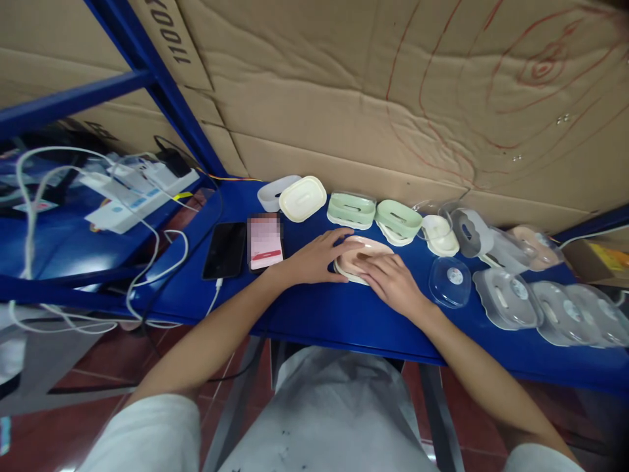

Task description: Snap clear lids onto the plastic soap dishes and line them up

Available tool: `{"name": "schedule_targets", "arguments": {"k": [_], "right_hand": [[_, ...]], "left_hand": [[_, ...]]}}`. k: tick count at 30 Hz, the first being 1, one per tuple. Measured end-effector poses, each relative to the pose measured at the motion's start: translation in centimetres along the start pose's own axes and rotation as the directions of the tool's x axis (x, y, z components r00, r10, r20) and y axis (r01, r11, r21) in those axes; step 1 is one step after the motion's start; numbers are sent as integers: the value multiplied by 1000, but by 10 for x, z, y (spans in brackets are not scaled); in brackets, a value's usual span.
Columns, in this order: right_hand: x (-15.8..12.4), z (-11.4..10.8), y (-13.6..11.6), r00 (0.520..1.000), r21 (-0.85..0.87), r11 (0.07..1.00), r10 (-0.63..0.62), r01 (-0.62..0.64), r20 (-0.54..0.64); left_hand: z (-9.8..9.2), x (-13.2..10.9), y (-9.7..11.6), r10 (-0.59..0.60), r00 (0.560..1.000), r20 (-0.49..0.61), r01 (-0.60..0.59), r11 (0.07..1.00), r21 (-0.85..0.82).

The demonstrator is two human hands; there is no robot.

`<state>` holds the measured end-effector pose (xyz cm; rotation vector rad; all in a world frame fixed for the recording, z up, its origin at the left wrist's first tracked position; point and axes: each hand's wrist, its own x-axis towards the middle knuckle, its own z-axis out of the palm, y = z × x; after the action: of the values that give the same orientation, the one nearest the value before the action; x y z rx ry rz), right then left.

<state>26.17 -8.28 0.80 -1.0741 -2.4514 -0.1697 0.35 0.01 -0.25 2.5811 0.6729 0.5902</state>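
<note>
A pink soap dish (361,254) lies on the blue shelf board (314,314) right in front of me. My left hand (314,257) grips its left edge, thumb under and fingers curled over the far rim. My right hand (390,278) rests on top of the dish with fingers pressed down flat on its lid. Both forearms reach in from below.
Behind the dish stands a row of soap dishes: white (275,191), cream (303,198), two green (352,210), white (439,235), grey (469,231). Several clear lids (449,280) lie at right. Two phones (225,250) lie left, with cables and power strips (132,196). Cardboard (393,85) backs the shelf.
</note>
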Motion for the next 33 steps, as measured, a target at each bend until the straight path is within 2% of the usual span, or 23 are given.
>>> {"name": "schedule_targets", "arguments": {"k": [6,14,18,19,21,23,25,27,29,33], "right_hand": [[1,4,-3,998,83,996,-36,31,50],[-4,14,1,986,16,999,-39,37,161],[-4,9,10,988,75,996,-59,48,144],[-4,5,16,992,98,995,-30,18,120],[-5,-5,31,992,76,990,120,-122,34],[-10,-14,51,943,-40,944,322,-327,-88],[-19,-20,70,877,-184,860,448,-476,-174],[-29,-22,86,848,-309,789,499,-531,-181],[-38,-22,98,844,-378,759,512,-531,-158],[-45,-28,109,827,-348,755,542,-556,-148]], "left_hand": [[-1,2,-1,33,999,4,-33,996,88],[4,-2,-6,40,999,16,-42,980,196],[6,-3,-6,49,998,32,-55,976,212],[6,-3,-6,46,998,38,-53,975,216],[4,-3,-5,37,998,46,-46,975,218],[0,-3,-3,26,999,45,-35,977,212],[-3,-2,-2,9,999,42,-17,981,195],[-5,-2,-1,-6,999,40,-1,984,176],[-7,-2,0,-13,999,40,7,987,158],[-8,-2,1,-27,999,33,23,993,118]]}}
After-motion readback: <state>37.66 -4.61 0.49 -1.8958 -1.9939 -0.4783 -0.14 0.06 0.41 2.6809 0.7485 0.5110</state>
